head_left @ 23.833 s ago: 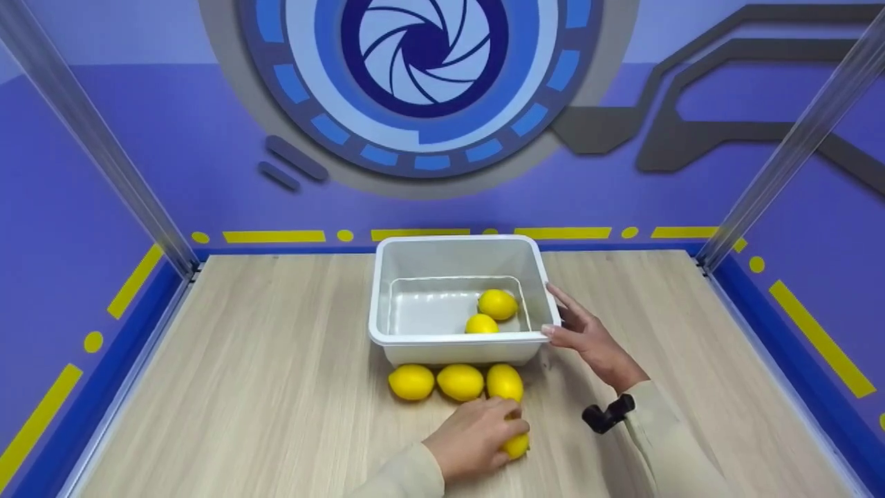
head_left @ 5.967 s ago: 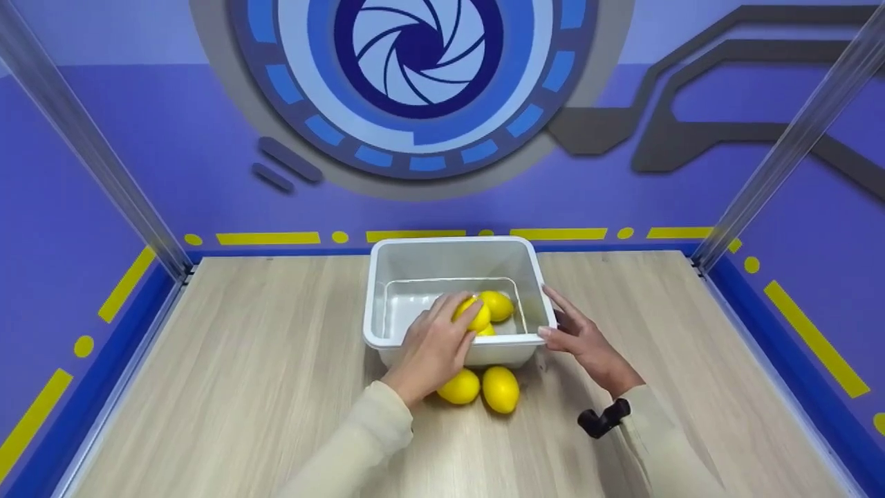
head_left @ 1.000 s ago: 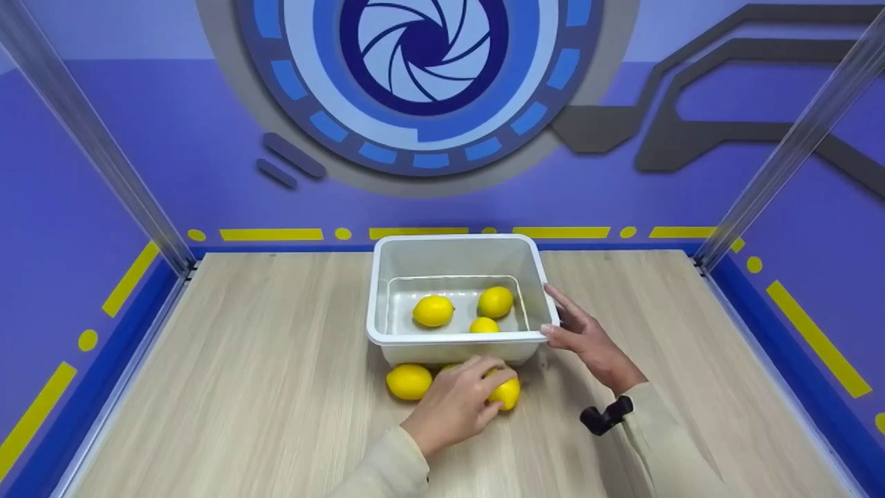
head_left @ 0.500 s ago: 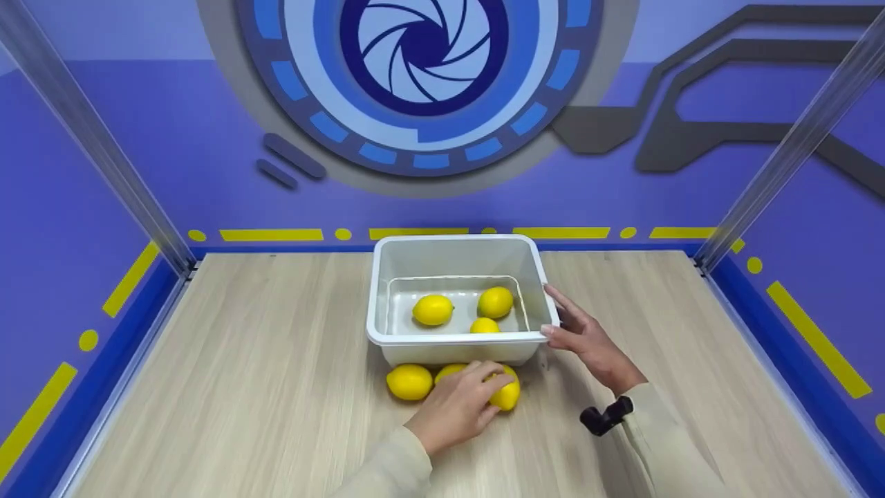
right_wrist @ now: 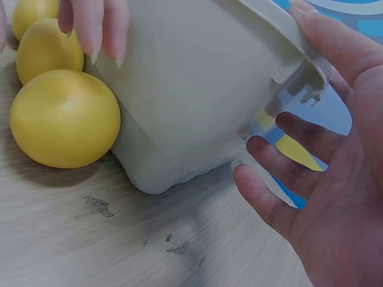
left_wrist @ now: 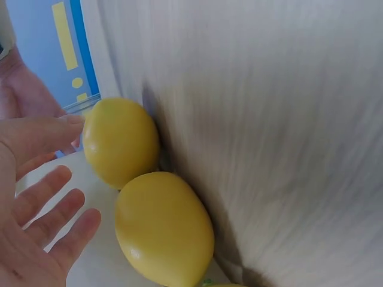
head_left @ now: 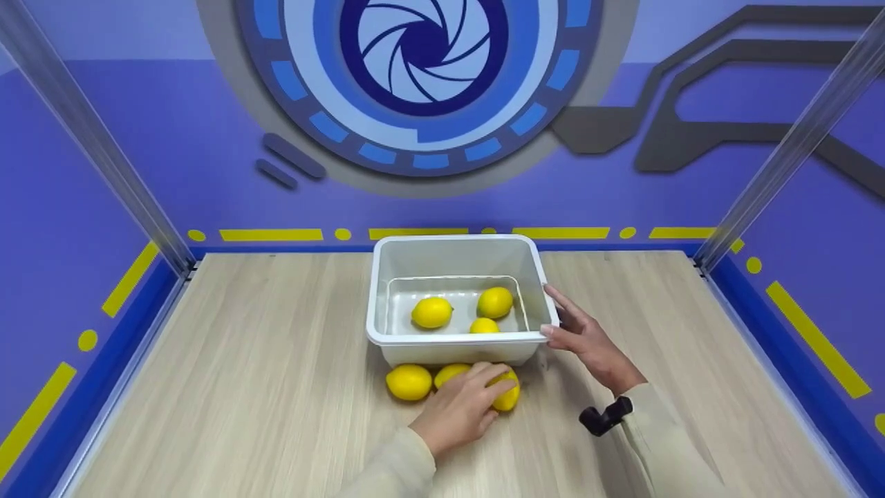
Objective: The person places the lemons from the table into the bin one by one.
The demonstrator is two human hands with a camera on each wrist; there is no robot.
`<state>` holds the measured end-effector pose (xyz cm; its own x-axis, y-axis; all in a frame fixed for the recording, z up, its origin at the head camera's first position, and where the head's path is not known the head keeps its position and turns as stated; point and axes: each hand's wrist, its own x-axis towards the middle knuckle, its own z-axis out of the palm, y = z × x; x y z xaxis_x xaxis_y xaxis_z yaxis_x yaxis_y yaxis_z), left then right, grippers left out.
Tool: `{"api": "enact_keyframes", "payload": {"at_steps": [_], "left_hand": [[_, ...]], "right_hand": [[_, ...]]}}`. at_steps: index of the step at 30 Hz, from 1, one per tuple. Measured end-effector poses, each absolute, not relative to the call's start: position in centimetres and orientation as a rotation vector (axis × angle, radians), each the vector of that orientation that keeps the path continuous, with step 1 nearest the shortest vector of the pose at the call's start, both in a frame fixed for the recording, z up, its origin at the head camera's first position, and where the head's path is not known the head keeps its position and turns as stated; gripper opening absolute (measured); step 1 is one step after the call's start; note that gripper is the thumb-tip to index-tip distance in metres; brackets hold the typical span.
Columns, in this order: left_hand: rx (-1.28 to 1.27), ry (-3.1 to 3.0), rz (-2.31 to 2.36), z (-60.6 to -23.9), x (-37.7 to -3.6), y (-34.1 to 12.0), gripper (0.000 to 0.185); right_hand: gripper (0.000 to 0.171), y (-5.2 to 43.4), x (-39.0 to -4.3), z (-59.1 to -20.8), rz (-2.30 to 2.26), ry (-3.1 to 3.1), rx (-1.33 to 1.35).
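Head view: left hand (head_left: 460, 407) over rightmost lemon (head_left: 511, 396) at five o'clock of white bin (head_left: 429, 354), fingers apart, loosely bent. Right hand (head_left: 594, 351) at four o'clock, fingers spread, thumb on rim. Second lemon (head_left: 451, 374) at six, third lemon (head_left: 408, 382) at seven; three more lemons (head_left: 432, 312) inside.

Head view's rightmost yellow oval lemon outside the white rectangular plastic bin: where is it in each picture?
Head: lemon, lower half, right of centre, partly hidden by the left hand.
Left wrist: upper lemon, left of centre.
Right wrist: nearest lemon, left side, below the other two.
Shared landmark: the bin, close beside the lemon in all three.
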<state>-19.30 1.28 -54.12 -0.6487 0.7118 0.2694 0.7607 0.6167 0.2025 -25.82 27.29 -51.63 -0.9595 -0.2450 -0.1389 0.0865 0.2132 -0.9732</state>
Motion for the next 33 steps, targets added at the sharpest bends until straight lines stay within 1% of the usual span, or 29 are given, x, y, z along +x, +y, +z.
{"api": "enact_keyframes", "payload": {"at_steps": [4, 17, 33], "left_hand": [[-1.247, -2.693, -0.425, -54.40, -19.28, 1.37, 0.052], [-1.249, -2.659, -0.403, -54.79, -19.41, 1.67, 0.051], [-1.240, -2.637, -0.439, -55.02, -19.95, 2.20, 0.045]], "right_hand": [[0.069, 27.29, -25.74, -51.58, -1.814, 2.227, -0.158], [0.069, 27.25, -25.69, -51.50, -1.814, 2.226, -0.177], [0.069, 27.13, -25.66, -51.44, -1.804, 2.235, -0.152]]}}
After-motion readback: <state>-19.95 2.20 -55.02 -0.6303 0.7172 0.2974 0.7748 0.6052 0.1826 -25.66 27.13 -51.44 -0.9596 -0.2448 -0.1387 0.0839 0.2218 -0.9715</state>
